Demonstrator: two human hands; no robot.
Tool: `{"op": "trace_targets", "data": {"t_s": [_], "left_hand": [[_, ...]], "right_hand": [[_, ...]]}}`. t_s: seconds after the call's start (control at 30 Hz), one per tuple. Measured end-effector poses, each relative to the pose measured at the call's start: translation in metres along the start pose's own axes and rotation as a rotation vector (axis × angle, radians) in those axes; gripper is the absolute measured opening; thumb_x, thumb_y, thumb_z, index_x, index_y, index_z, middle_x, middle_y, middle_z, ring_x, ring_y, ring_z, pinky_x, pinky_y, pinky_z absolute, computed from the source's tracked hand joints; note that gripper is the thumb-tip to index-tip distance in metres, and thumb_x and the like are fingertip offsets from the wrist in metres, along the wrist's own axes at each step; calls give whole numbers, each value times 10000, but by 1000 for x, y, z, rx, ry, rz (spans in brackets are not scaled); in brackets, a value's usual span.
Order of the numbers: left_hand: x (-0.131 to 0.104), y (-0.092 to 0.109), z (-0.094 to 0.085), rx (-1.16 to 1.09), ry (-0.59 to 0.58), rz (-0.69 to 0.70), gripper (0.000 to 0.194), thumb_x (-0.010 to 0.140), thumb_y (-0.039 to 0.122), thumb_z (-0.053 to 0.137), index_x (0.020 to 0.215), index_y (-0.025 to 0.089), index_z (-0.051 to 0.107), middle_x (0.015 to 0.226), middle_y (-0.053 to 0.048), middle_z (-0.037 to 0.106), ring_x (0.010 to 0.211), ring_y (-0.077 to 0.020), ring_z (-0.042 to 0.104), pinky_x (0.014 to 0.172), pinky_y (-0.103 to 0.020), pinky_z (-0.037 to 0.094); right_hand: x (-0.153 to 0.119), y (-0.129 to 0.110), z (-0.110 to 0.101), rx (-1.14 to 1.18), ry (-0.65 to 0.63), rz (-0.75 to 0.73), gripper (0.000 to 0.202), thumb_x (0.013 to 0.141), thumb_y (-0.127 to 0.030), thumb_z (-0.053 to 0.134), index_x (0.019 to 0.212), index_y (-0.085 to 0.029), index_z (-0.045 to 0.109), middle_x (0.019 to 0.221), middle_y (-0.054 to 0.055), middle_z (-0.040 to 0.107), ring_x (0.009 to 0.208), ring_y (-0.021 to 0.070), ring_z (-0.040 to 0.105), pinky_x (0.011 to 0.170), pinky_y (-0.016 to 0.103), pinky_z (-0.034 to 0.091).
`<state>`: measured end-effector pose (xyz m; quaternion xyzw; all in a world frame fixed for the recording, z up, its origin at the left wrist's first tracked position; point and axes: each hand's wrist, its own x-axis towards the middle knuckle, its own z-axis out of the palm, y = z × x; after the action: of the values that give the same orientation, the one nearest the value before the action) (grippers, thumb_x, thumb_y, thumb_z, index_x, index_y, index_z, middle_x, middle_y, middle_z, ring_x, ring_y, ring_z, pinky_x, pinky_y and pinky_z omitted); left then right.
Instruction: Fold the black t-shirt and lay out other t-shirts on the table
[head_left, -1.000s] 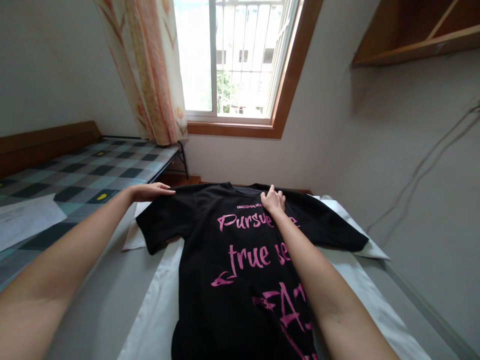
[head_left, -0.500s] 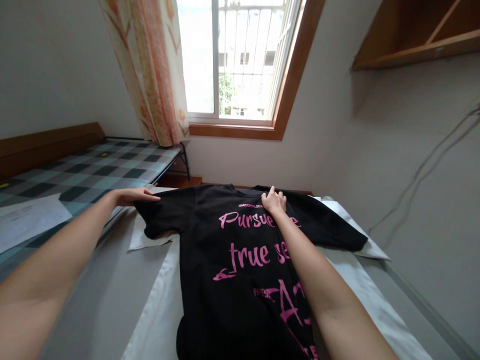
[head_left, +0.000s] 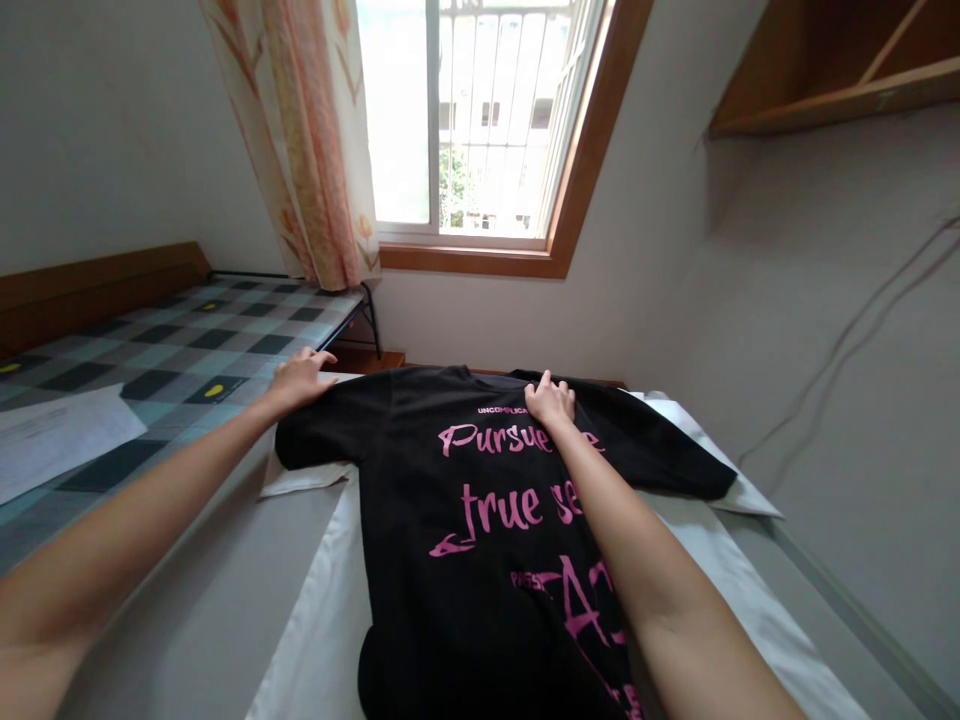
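A black T-shirt [head_left: 420, 480] with pink lettering lies spread out, front up, its collar at the far end. My left hand [head_left: 302, 380] is at the top edge of the left sleeve, fingers apart and the thumb resting at the cloth. Near the collar, my right hand [head_left: 551, 402] has its fingers curled against the shirt. What the undersides of those fingers pinch is hidden. My right forearm covers part of the printing. The shirt's hem runs out of view at the bottom.
White cloth [head_left: 307, 610] lies under the shirt on a grey surface [head_left: 202, 590]. To the left is a bed with a checked cover [head_left: 247, 340] and a paper sheet [head_left: 67, 435]. Beyond are a curtain [head_left: 319, 150] and barred window [head_left: 491, 120]; a wooden shelf [head_left: 840, 110] hangs right.
My left hand has turned and risen slightly from the sleeve's end towards its top edge, and its fingers have spread. The sleeve's end now lies flatter. My right hand stays in place.
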<state>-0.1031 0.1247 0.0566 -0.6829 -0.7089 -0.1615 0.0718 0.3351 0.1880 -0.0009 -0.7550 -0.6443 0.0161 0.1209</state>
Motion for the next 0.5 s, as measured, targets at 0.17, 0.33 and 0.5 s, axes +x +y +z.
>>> {"op": "trace_targets", "data": {"t_s": [0.17,0.33,0.5], "left_hand": [[-26,96,24,-145,-62,282,410,934,514,432,1225,285,610,1297,-50,582,1176,-255,550,1016,-421,363],[-52,133,58,-86,-202,288,614,906,620,398,1415,283,463,1516,-80,399,1409,-312,309,1104,-494,240],[-57,131,64,-75,-188,261,661,888,659,387,1427,283,457,1534,-54,370,1426,-300,287,1124,-475,238]], "right_hand": [[0,1,1,6,4,1,659,940,-362,329,1474,23,297,1322,197,580,1270,331,413,1034,422,282],[3,4,0,88,4,3,710,915,-381,402,1513,-36,237,1331,187,573,1286,335,414,1054,449,278],[10,10,-14,593,7,66,756,873,-364,499,1538,-190,181,1351,141,569,1207,256,547,1022,428,382]]}}
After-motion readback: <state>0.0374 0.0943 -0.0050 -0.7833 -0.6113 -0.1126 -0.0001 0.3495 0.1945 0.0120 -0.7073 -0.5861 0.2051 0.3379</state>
